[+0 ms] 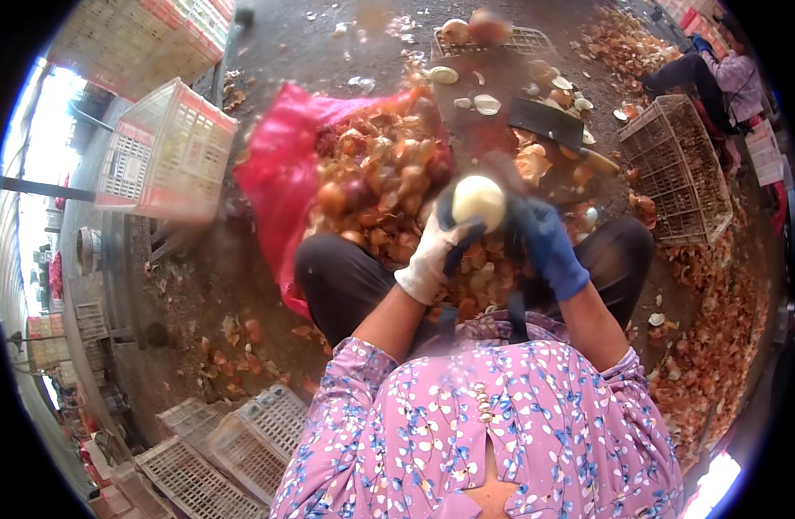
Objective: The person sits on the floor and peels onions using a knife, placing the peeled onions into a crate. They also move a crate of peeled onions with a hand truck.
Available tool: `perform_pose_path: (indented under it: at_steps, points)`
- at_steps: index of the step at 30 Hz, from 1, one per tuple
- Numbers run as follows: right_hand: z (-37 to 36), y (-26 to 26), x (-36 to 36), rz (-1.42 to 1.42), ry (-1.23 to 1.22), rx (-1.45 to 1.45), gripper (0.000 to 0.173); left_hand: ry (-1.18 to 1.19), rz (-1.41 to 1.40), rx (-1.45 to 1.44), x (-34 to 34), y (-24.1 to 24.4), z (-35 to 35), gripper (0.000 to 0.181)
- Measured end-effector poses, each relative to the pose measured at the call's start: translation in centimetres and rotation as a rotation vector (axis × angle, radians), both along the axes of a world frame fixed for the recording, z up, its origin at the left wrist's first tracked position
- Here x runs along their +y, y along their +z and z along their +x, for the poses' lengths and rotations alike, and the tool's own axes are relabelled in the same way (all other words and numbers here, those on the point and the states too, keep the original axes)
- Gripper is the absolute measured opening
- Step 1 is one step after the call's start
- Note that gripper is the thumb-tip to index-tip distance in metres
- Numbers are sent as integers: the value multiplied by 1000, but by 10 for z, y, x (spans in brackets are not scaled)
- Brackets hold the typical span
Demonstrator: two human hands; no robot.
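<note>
A pale peeled onion (478, 202) is held in front of me by my left hand (430, 250), which wears a white glove with blue fingers. My right hand (546, 243), in a blue glove, is close against the onion's right side. Its fingers are blurred, so whether it grips anything is unclear. Beyond my left hand, unpeeled onions (384, 168) with brown skins spill from a bright pink sack (274, 178). A broad dark cleaver blade (546, 122) with a wooden handle (599, 162) lies past my right hand, among onion skins (532, 163) and cut white pieces (487, 104).
Plastic crates (170, 152) stand at the left, with more crates (199, 477) at lower left. A dirty crate (676, 168) lies at the right beside heaped skins (708, 350). Another person (738, 81) sits at upper right. Two onions (455, 31) rest on a crate ahead.
</note>
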State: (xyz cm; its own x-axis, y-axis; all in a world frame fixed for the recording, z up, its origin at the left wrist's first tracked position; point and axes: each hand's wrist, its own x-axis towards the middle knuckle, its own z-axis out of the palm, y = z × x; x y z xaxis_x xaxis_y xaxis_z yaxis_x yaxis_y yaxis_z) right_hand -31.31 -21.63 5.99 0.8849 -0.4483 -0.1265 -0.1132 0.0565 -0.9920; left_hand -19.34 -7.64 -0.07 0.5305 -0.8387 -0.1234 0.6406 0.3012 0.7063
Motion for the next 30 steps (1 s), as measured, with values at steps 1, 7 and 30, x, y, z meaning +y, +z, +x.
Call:
perform_pose_path:
  at_steps: [1, 7, 30]
  points:
    - [0, -3, 1, -128, 21, -86, 33, -11, -14, 33, 1, -2, 0, 72]
    - [-2, 15, 10, -883, -111, -139, 40, -145, -38, 74, 11, 1, 6, 83]
    - [-8, 24, 18, -1357, 45, -23, 50, -170, 246, -293, 19, 20, 4, 66]
